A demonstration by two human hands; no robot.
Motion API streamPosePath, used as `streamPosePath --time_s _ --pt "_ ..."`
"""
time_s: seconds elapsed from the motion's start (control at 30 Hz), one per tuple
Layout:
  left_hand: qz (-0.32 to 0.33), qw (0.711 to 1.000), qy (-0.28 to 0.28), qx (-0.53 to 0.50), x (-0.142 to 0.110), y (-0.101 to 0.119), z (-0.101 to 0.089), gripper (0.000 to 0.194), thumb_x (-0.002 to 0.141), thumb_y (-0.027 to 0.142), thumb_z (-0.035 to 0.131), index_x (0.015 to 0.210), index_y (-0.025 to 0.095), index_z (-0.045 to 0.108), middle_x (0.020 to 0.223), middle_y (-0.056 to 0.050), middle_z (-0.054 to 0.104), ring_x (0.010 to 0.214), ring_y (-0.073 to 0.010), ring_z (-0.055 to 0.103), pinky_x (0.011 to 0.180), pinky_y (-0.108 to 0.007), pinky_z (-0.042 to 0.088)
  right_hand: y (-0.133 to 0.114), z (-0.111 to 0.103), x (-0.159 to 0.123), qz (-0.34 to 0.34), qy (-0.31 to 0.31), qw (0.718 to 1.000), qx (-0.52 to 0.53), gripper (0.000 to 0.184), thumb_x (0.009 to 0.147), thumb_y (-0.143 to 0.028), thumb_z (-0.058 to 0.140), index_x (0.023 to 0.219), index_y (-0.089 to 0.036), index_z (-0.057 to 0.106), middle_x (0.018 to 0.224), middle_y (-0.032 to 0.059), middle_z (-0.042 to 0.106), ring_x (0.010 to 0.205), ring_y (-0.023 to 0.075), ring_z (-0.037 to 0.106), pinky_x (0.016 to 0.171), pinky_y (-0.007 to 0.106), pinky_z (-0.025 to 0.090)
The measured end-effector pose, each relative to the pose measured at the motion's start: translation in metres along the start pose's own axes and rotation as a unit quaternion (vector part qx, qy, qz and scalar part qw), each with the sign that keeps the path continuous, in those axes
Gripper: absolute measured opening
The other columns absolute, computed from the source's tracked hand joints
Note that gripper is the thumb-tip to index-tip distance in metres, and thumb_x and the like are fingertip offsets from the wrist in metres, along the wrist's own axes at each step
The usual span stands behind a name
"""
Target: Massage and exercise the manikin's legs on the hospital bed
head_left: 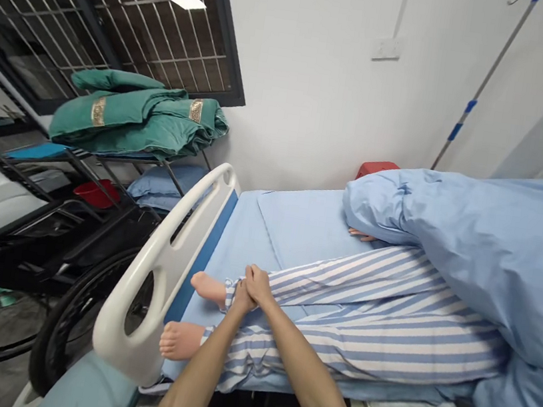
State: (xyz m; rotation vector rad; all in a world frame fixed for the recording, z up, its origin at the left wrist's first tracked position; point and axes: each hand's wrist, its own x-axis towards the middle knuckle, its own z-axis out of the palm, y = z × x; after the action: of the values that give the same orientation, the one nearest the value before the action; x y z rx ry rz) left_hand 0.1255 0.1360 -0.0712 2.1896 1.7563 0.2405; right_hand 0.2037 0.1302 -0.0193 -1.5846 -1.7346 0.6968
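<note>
The left hand [244, 297] and right hand [258, 284] came together over the upper ankle of a patient manikin [338, 307], both closed around it at the cuff of the striped pyjama trousers [360, 324], with the right hand lying partly over the left. The manikin lay on its back near the foot end of the hospital bed [245, 247], its upper bare foot [208, 287] just beyond the hands and its lower bare foot [180, 341] beside them, both close to the white footboard [156, 268]. A blue duvet [471, 252] covered the body towards the head end, and the manikin's own fingers [361, 235] showed beneath its edge. Beyond the footboard stood a black wheelchair [78, 318]. Behind it, a green quilt [137, 117] lay folded on a metal rack [105, 163], and an IV pole [480, 84] stood against the wall by the bed's far edge.
</note>
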Motion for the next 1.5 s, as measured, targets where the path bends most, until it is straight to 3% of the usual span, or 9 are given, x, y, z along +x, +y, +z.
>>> streamPosePath --time_s 0.2,0.3,0.4,0.53,0.7,0.97,1.17,1.27,1.5 --pt "-0.045 0.998 -0.032 0.029 -0.001 0.002 -0.009 0.042 0.075 0.021 0.050 0.115 0.010 0.060 0.121 -0.022 0.058 0.113 -0.0330 0.051 0.101 -0.045 0.032 0.029 0.000 0.010 0.024 -0.008 1.000 0.008 0.038 0.098 -0.030 0.032 0.075 -0.017 0.059 0.072 0.0015 0.063 0.068 0.0123 0.052 0.063 0.022 0.031" --pt "-0.030 0.995 0.072 -0.054 0.008 0.014 -0.026 0.031 0.079 0.028 0.045 0.102 0.014 0.061 0.110 -0.015 0.063 0.105 -0.0256 0.054 0.094 -0.038 0.038 0.036 -0.018 0.018 0.010 0.016 0.999 0.027 0.037 0.098 -0.033 0.033 0.074 -0.019 0.058 0.069 -0.0008 0.060 0.068 0.0115 0.051 0.063 0.021 0.032" --pt "-0.024 0.959 0.175 -0.220 0.022 0.034 -0.032 0.033 0.086 0.038 0.032 0.070 0.019 0.054 0.074 -0.005 0.060 0.077 -0.0167 0.055 0.077 -0.028 0.043 0.047 -0.037 0.023 0.021 0.035 0.998 0.050 0.038 0.097 -0.031 0.031 0.071 -0.019 0.055 0.065 -0.0018 0.056 0.067 0.0113 0.051 0.063 0.020 0.032" --pt "-0.070 0.921 0.133 -0.359 0.037 0.055 -0.017 0.038 0.083 0.043 0.031 0.051 0.022 0.036 0.047 0.003 0.039 0.051 -0.0116 0.041 0.055 -0.023 0.037 0.062 -0.061 0.025 0.025 0.063 0.995 0.077 0.038 0.097 -0.034 0.030 0.066 -0.019 0.049 0.061 -0.0033 0.050 0.062 0.0107 0.047 0.061 0.020 0.032" --pt "-0.088 0.900 0.175 -0.388 0.049 0.081 -0.001 0.038 0.083 0.044 0.028 0.052 0.023 0.031 0.046 0.004 0.035 0.048 -0.0103 0.037 0.051 -0.022 0.034 0.089 -0.093 0.022 0.041 0.094 0.992 0.072 0.037 0.096 -0.035 0.031 0.064 -0.021 0.044 0.058 -0.0037 0.046 0.060 0.0112 0.045 0.060 0.021 0.032" --pt "-0.049 0.897 0.145 -0.414 0.063 0.142 0.011 0.037 0.080 0.043 0.035 0.050 0.022 0.036 0.047 0.004 0.037 0.050 -0.0102 0.037 0.053 -0.022 0.034 0.127 -0.139 0.016 0.051 0.128 0.989 0.047 0.038 0.094 -0.037 0.031 0.062 -0.021 0.042 0.057 -0.0041 0.045 0.059 0.0112 0.043 0.058 0.022 0.031" --pt "-0.007 0.927 0.133 -0.351 0.076 0.184 0.019 0.037 0.078 0.043 0.039 0.049 0.021 0.036 0.047 0.004 0.036 0.053 -0.0102 0.037 0.055 -0.023 0.031 0.153 -0.169 0.015 0.041 0.154 0.984 0.082 0.038 0.094 -0.040 0.030 0.062 -0.021 0.039 0.056 -0.0042 0.045 0.056 0.0106 0.044 0.058 0.022 0.032" --pt "0.010 0.908 0.119 -0.402 0.087 0.211 0.029 0.036 0.078 0.043 0.038 0.050 0.021 0.036 0.047 0.004 0.037 0.052 -0.0099 0.036 0.055 -0.023 0.032 0.165 -0.189 0.016 0.042 0.144 0.984 0.097 0.038 0.093 -0.040 0.032 0.060 -0.021 0.040 0.055 -0.0040 0.046 0.056 0.0108 0.046 0.058 0.022 0.034" --pt "-0.009 0.884 0.135 -0.446 0.105 0.265 0.047 0.034 0.079 0.038 0.037 0.050 0.021 0.036 0.048 0.003 0.038 0.052 -0.0100 0.038 0.056 -0.023 0.033 0.194 -0.243 0.014 0.070 0.206 0.968 0.123 0.040 0.091 -0.042 0.033 0.058 -0.022 0.041 0.053 -0.0034 0.047 0.054 0.0112 0.047 0.058 0.023 0.034"
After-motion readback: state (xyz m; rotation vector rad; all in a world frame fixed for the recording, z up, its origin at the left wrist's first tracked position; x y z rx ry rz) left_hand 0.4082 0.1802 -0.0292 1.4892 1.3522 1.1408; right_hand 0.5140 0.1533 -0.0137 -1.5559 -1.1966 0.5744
